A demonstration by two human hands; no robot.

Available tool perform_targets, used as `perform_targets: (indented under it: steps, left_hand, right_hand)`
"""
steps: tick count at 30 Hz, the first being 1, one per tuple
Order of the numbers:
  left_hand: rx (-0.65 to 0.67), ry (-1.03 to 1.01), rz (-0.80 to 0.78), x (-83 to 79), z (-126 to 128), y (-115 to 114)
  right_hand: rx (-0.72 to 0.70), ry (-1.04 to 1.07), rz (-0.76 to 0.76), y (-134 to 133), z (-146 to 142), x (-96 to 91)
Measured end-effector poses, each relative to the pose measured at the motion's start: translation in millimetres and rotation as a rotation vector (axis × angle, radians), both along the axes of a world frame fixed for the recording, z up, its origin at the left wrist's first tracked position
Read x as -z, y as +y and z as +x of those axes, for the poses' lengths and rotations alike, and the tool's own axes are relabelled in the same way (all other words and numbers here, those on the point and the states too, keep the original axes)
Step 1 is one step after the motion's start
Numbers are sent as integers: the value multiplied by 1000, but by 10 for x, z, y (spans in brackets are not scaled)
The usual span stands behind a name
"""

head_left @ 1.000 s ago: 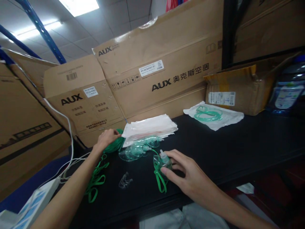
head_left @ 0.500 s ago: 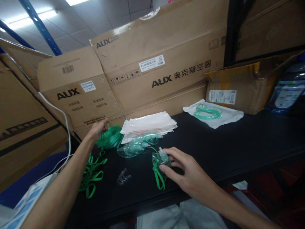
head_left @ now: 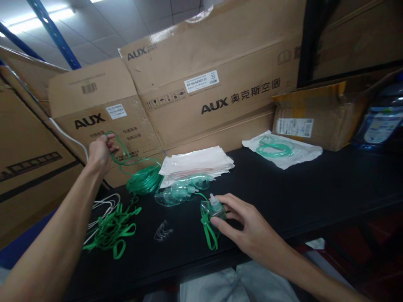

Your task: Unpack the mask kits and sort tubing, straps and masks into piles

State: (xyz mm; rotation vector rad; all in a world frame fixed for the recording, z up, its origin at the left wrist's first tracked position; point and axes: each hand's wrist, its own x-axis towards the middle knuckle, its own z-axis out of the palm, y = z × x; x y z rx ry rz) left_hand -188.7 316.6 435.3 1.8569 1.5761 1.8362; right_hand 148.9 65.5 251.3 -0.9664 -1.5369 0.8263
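Note:
Raised at the left, my left hand [head_left: 102, 153] is closed on a length of green tubing [head_left: 121, 144]. That length hangs in loops down to the green tubing coil [head_left: 145, 179] on the black table [head_left: 299, 188]. Near the table's front edge, my right hand [head_left: 241, 220] grips a clear green oxygen mask [head_left: 217, 209] between thumb and fingers. A white connector points up from the mask, and a green elastic strap [head_left: 209, 235] is knotted on its left side. More oxygen masks [head_left: 179, 191] lie nested behind it. Small clear pieces [head_left: 163, 230] rest between the hands.
A tangle of green straps [head_left: 115, 230] and white cords [head_left: 105, 205] lies at the left. White pouches [head_left: 197, 163] are stacked at the back. A packed tubing set [head_left: 273, 147] lies right of them. Large cardboard boxes [head_left: 176, 117] wall the back; a bottle [head_left: 379, 121] stands far right.
My left hand has moved up and left from the coil, drawing a loop of green tubing off it. The right hand and its mask have stayed in place.

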Motion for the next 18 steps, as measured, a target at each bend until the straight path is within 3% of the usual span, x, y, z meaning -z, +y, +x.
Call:
perform_targets:
  steps: [8, 18]
  left_hand:
    - [141, -190, 97, -323, 243, -258]
    - [88, 55, 450, -1118, 626, -677]
  right_hand:
    - [6, -10, -5, -23, 7, -18]
    - [10, 42, -42, -9, 5, 20]
